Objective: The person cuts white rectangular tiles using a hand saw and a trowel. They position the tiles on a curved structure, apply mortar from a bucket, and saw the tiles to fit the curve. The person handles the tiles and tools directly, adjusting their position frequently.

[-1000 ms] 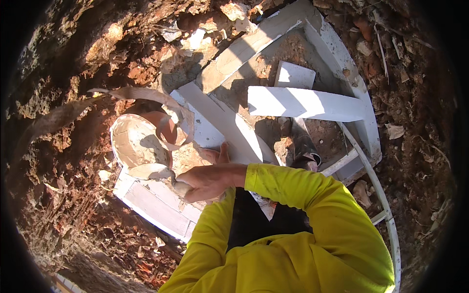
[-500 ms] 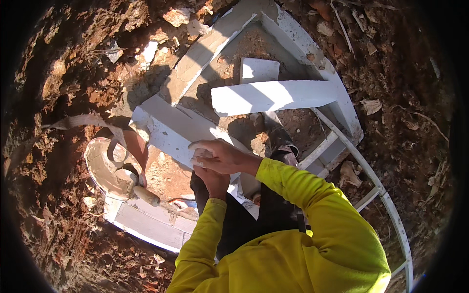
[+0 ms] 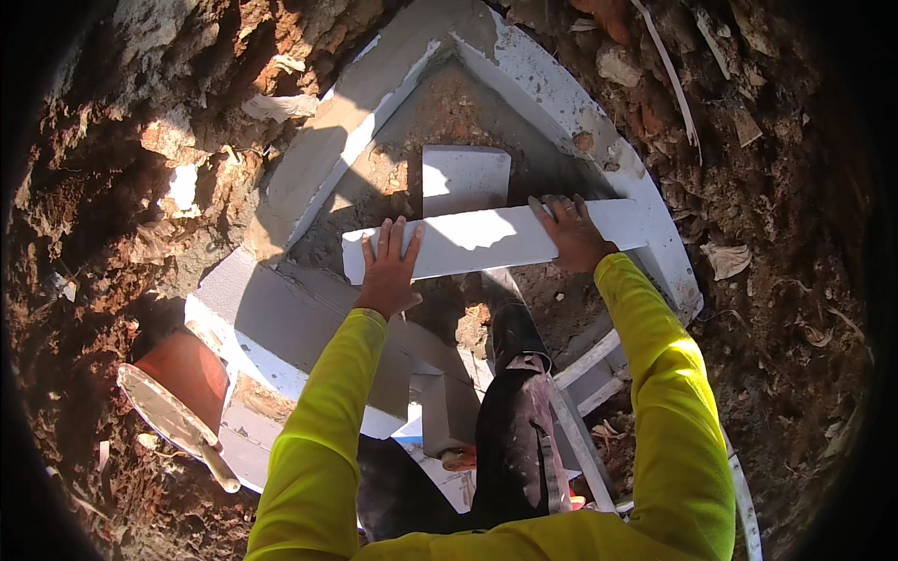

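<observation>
A long white block (image 3: 463, 245) bridges the middle of a pointed block frame, its right end against the right-hand wall (image 3: 629, 173). My left hand (image 3: 386, 271) rests on the block's left part, fingers spread over its top. Toward the block's right part, my right hand (image 3: 572, 234) lies on it with fingers stretched over the far edge. Neither hand is wrapped round it. Just beyond sits a shorter white block (image 3: 465, 176), partly in shade. Grey mortar coats the left-hand wall (image 3: 327, 154).
An orange bucket (image 3: 187, 369) lies at the lower left, a trowel handle (image 3: 221, 467) by its rim. Grey blocks (image 3: 313, 323) flank my legs. A metal ladder (image 3: 585, 449) leans at the right. Rough brown earth (image 3: 776, 271) surrounds the frame.
My hands were together near the left blocks; they have parted and reached forward onto the long block. The view has shifted, and the block keeps about the same place in the frame.
</observation>
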Tool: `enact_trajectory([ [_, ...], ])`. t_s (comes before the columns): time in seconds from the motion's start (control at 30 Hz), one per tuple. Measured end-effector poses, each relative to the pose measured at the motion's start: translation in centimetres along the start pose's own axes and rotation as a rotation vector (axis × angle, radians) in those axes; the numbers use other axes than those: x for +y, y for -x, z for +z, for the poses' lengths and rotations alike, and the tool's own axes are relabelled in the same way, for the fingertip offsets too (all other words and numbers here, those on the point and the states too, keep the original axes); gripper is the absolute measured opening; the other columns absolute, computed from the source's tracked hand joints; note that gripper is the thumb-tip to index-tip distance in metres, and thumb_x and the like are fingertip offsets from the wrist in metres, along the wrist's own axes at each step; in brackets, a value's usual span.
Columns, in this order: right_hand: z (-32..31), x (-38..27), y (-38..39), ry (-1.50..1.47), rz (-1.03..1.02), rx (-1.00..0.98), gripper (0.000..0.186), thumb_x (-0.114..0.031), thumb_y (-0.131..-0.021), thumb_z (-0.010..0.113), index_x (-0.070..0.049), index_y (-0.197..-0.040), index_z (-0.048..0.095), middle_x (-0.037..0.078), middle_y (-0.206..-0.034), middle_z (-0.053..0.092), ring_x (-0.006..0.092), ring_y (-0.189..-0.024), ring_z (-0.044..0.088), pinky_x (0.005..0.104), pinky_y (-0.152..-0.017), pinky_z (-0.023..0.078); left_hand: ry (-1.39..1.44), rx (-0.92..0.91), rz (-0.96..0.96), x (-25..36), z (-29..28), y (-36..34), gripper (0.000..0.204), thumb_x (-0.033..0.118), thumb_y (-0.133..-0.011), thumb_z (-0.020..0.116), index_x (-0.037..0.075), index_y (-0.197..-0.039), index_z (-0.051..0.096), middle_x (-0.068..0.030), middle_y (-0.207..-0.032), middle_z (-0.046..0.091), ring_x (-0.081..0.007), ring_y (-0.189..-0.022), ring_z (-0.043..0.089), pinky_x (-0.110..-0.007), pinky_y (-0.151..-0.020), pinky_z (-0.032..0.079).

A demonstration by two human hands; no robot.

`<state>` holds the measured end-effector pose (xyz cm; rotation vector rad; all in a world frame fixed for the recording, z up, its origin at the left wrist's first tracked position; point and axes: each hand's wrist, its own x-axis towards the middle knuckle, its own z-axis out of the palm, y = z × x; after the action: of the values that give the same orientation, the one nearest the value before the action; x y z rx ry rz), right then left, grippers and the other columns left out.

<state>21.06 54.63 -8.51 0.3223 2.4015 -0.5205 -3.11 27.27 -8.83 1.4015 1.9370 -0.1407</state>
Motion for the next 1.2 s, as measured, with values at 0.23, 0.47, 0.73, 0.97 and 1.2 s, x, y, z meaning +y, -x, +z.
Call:
enact_trajectory([
  [0.23, 0.2, -2.2, 1.1, 0.088, 0.020, -0.090, 0.108, -0.030, -0.068, 0.081, -0.006, -0.154, 0.022, 0.024, -0.139, 0.038, 0.0426, -0.132, 0.037, 0.0655, -0.106, 0.028, -0.001, 0.063, 0.146, -2.1, -0.2, -1.7, 0.110, 0.012, -0.056, 0.082, 0.012, -0.153, 0.030, -0.0205, -0.130, 0.044, -0.0387, -0.119, 0.045, -0.050, -0.107, 0.035],
  [0.47, -4.4, -5.8, 6.6, 0.288, 0.037, -0.121, 0.105, -0.030, -0.068, 0.077, -0.007, -0.155, 0.022, 0.025, -0.143, 0.039, 0.0427, -0.133, 0.037, 0.0580, -0.111, 0.026, 0.091, 0.252, 0.153, -1.0, -2.8, 6.8, 0.107, 0.025, -0.052, 0.087, 0.014, -0.147, 0.039, -0.0210, -0.130, 0.043, -0.0403, -0.116, 0.044, -0.055, -0.103, 0.035],
  [0.73, -17.1, -8.5, 9.3, 0.327, -0.072, 0.063, 0.101, -0.012, -0.068, 0.074, -0.014, -0.156, 0.024, 0.022, -0.143, 0.041, 0.0399, -0.131, 0.042, 0.0609, -0.115, 0.019, 0.079, 0.488, 0.004, 2.9, -11.9, 15.2, 0.109, 0.026, -0.050, 0.088, 0.013, -0.147, 0.040, -0.0206, -0.128, 0.041, -0.0424, -0.117, 0.041, -0.057, -0.099, 0.033],
  [0.97, -22.4, -9.7, 5.4, 0.424, -0.224, 0.249, 0.097, -0.008, -0.071, 0.074, -0.018, -0.156, 0.028, 0.018, -0.142, 0.045, 0.0346, -0.132, 0.043, 0.0537, -0.105, 0.034, 0.060, 0.573, -0.169, 2.8, -15.5, 18.7, 0.111, 0.024, -0.050, 0.088, 0.010, -0.148, 0.037, -0.0225, -0.129, 0.040, -0.0427, -0.118, 0.039, -0.057, -0.099, 0.032],
  [1.2, -26.3, -11.2, -0.5, 0.508, -0.388, 0.512, 0.087, -0.009, -0.077, 0.070, -0.019, -0.155, 0.031, 0.017, -0.139, 0.047, 0.0344, -0.132, 0.045, 0.0492, -0.101, 0.038, 0.035, 0.666, -0.314, 1.4, -16.6, 19.2, 0.110, 0.022, -0.052, 0.088, 0.009, -0.148, 0.036, -0.0239, -0.128, 0.040, -0.0428, -0.118, 0.038, -0.057, -0.100, 0.030],
])
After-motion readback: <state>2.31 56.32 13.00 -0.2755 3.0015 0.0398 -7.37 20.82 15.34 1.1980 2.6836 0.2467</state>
